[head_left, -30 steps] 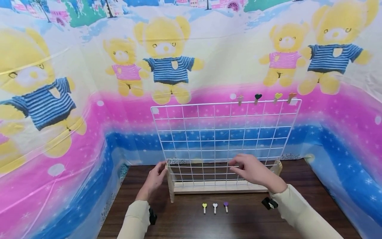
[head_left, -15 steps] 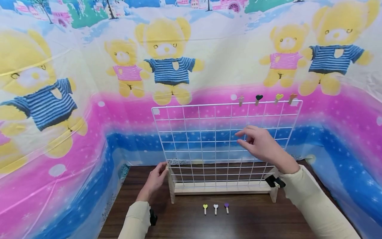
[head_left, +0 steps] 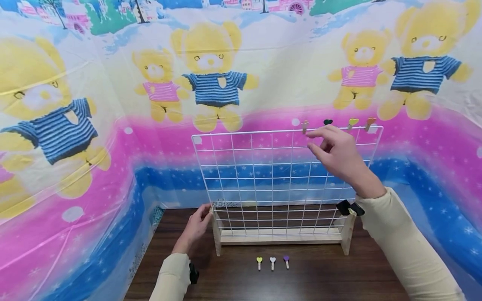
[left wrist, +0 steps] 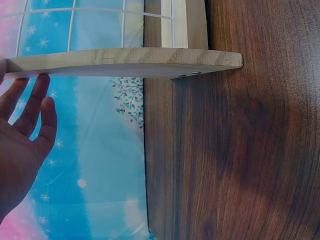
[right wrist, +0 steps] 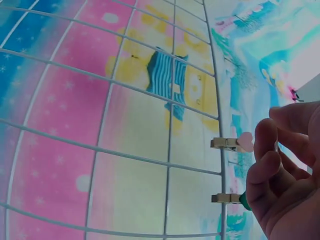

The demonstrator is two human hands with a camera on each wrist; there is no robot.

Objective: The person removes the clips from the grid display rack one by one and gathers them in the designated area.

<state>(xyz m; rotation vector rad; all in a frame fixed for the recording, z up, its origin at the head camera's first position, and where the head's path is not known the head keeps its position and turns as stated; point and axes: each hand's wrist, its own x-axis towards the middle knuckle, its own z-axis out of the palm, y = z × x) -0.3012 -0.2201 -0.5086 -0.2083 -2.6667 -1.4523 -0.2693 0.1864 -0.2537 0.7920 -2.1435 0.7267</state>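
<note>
A pale pink heart clip [head_left: 305, 127] sits on the top wire of a white grid [head_left: 251, 133], followed rightward by a dark green clip [head_left: 328, 122], a yellow clip [head_left: 353, 122] and an orange clip [head_left: 370, 121]. Just beside it hangs the right hand [head_left: 336, 151], thumb and index fingertips apart with nothing visible between; contact is unclear. A brushing knuckle could knock the dark green clip askew or rock the white grid. The left hand [head_left: 197, 221] touches the wooden upright [left wrist: 125, 57]; I cannot tell whether it pinches. Three more clips, a second yellow clip [head_left: 259, 260], a white clip [head_left: 273, 260] and a purple clip [head_left: 286, 258], lie on the dark table [head_left: 301, 284] before a bear-print cloth [head_left: 282, 83].
</note>
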